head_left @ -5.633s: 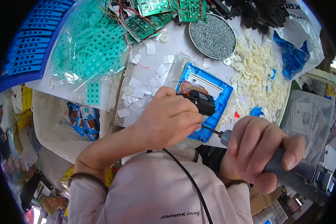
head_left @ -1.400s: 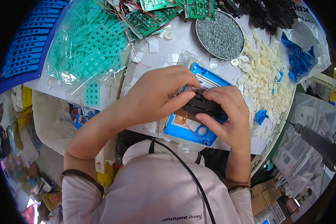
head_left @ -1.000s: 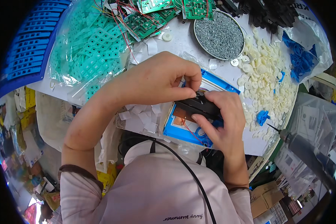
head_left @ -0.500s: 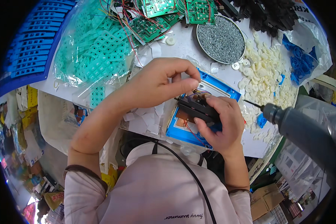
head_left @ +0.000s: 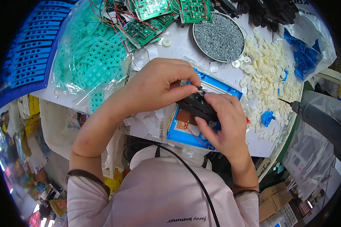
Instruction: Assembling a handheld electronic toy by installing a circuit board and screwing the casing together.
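Left hand (head_left: 165,81), live from the head view: thumb and forefinger drawn close together right at the upper end of the black casing (head_left: 195,106), and I can't tell from here whether they pinch anything. On to my right hand (head_left: 227,121): it clasps that same casing from the right, thumb along the near side, fingers over the far side. So the casing sits tilted between the two hands, just below the left fingertips and inside the right grip, above the blue frame (head_left: 178,135). A brown board (head_left: 183,116) shows just below the casing, and red wires (head_left: 192,130) trail across the frame's lower part. Around it on the desk (head_left: 259,148), white paper pieces (head_left: 142,123) lie to the left, pale discs (head_left: 265,64) to the right, a dish of screws (head_left: 218,38) beyond. Out right, well apart from both hands, there's a grey power screwdriver (head_left: 318,121).
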Tool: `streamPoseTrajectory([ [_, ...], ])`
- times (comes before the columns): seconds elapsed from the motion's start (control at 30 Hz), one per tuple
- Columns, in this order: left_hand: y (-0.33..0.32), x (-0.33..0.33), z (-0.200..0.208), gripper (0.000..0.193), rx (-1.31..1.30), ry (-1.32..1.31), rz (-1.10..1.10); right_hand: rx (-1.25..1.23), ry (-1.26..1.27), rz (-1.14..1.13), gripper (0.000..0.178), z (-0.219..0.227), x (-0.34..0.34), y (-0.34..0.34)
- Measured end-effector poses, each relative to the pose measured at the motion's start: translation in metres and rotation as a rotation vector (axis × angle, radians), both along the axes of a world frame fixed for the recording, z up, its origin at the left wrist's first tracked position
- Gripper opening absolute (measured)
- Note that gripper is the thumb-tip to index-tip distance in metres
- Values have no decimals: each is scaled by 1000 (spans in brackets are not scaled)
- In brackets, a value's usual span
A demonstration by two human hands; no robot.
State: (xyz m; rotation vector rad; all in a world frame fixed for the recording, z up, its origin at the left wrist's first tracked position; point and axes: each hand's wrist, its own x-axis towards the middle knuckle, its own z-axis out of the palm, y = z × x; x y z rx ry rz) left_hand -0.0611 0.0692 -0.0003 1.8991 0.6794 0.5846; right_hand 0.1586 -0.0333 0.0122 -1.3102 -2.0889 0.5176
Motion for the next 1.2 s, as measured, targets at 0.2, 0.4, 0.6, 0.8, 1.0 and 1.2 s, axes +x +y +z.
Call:
streamPoseTrajectory([
  [0.2, 12, 6, 10, 9, 264, 75, -102, -71, 57, -25, 54, 0, 2, -1],
  [0.4, 24, 18, 32, 12, 491, 298, -307, -97, 87, -24, 54, -5, 4, 1],
  [0.6, 29, 23, 36, 8, 594, 287, -387, -71, 87, 17, 55, -5, 6, 4],
  [0.8, 29, 27, 48, 8, 630, 364, -464, -59, 57, 19, 51, -3, 6, 7],
  [1.0, 19, 23, 50, 8, 536, 397, -466, -83, -22, 22, 45, 1, 1, 9],
  [1.2, -14, 8, 60, 16, 488, 548, -319, -7, -159, -7, 45, 1, -3, 4],
])
